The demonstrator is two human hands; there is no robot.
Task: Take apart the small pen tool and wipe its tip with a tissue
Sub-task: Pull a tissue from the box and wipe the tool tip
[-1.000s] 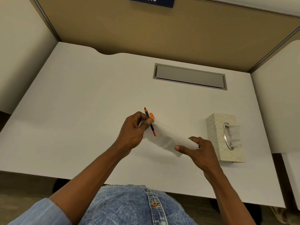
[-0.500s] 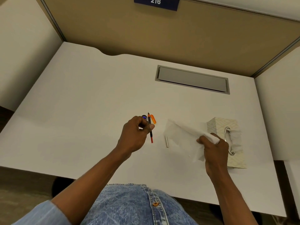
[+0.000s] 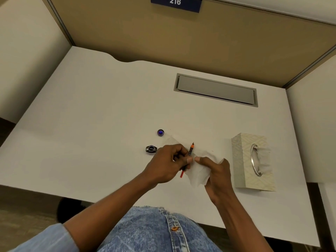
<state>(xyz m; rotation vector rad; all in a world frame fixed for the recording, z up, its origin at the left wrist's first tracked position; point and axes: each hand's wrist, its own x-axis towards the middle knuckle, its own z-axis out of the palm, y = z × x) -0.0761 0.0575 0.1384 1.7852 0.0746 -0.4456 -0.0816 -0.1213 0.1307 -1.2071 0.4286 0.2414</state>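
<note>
My left hand (image 3: 168,163) pinches the thin pen (image 3: 190,151), its dark tip pointing up and away from me, the red end poking out below my fingers. My right hand (image 3: 215,171) grips the crumpled tissue (image 3: 199,174) just beside the shaft, not yet on the tip. If I squeeze too hard, the fine tip might bend or tear the paper. The round cap (image 3: 160,132) and dark ring (image 3: 151,149) could roll off the desk (image 3: 91,124) if I bump them.
</note>
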